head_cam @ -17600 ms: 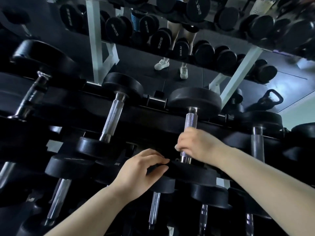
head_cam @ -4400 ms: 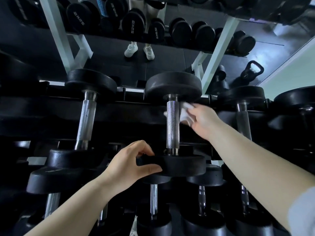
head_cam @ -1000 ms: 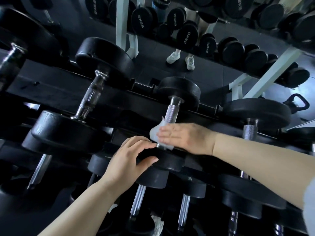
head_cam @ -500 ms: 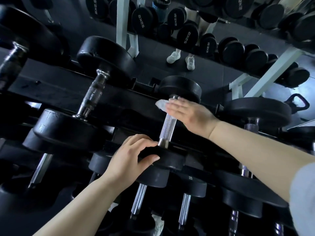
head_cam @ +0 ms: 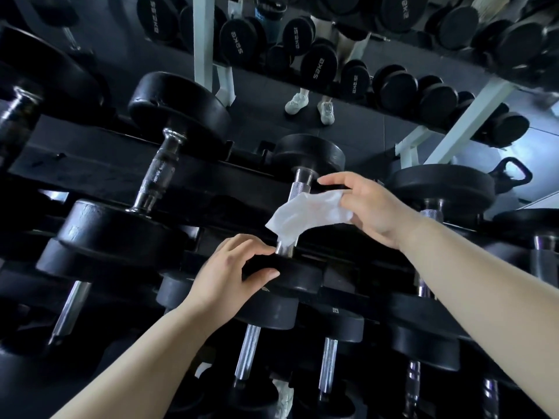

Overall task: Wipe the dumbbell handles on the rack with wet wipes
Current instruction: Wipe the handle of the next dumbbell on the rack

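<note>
A black dumbbell with a knurled steel handle (head_cam: 299, 189) lies on the top tier of the dark rack (head_cam: 99, 164), in the middle of the view. My left hand (head_cam: 230, 270) grips that dumbbell's near head (head_cam: 298, 275), thumb below and fingers on top. My right hand (head_cam: 367, 207) pinches a white wet wipe (head_cam: 305, 214) by one end. The wipe hangs spread across the lower half of the handle and hides it; its low corner touches the collar by my left fingertips.
A bigger dumbbell (head_cam: 157, 173) lies to the left and another (head_cam: 438, 189) to the right on the same tier. Lower tiers hold several more. A mirror behind reflects the racks, white uprights (head_cam: 203, 40), a kettlebell (head_cam: 511, 173) and a person's white shoes (head_cam: 311, 107).
My right hand has come off the top of the handle and pulled back to the right, and the wipe has opened out from a wad into a loose sheet. My left hand has stayed put.
</note>
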A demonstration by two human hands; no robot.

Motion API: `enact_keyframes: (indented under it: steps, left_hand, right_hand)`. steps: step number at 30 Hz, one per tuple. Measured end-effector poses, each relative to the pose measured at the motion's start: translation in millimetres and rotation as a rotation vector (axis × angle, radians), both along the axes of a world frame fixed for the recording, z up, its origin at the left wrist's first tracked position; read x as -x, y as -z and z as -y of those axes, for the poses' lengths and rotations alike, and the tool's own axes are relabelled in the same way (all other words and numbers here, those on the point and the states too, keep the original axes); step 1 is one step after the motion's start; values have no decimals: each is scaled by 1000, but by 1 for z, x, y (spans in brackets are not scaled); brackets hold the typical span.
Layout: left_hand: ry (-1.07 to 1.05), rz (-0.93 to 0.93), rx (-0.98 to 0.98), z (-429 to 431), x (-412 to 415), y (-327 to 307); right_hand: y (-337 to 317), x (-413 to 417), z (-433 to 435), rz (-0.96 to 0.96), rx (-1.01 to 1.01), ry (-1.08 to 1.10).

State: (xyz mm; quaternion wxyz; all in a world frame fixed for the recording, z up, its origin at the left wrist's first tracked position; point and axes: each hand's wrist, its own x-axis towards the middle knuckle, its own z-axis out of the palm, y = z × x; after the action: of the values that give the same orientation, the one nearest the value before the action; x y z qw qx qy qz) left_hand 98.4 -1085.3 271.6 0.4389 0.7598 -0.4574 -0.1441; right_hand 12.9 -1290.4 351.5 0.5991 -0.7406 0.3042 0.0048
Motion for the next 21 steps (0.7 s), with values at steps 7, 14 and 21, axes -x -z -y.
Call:
enact_keyframes:
  steps: [7,14,21]
  left_hand:
    - [-16,18,11,0,1,-1]
    - [-20,33,-22,0,2,-3]
    - [2,22,-5,-1,0,0]
  right_hand:
    - [28,-17,-4,-2,429,295]
    - [58,-9,-38,114,700,25]
    - [78,-9,-40,251,923,-43]
